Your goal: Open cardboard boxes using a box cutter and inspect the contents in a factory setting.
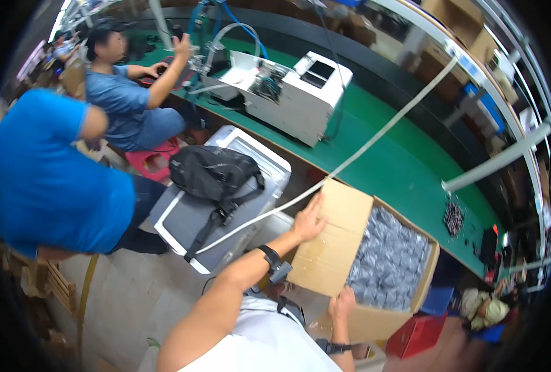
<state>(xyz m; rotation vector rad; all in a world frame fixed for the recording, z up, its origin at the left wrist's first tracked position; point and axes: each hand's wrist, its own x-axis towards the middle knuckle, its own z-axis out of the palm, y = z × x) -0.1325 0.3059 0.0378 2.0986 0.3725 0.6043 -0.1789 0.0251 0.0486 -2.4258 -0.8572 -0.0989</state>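
Note:
An opened cardboard box (424,291) stands in front of me, filled with several grey items wrapped in clear plastic (390,260). One wide flap (334,248) is folded out toward my left. My left hand (309,218) lies against the outer part of that flap with its fingers stretched out. At the flap's near corner, beside the box's rim, my right hand (342,302) is closed on the cardboard edge. Its fingertips are partly hidden.
A long green workbench (387,161) runs behind the box, bearing a white machine (300,102). A grey-white case (192,226) with a black bag (213,173) stands at left. Two people, one in bright blue (58,180) and one seated (123,93), are nearby. A red bin (415,335) sits at right.

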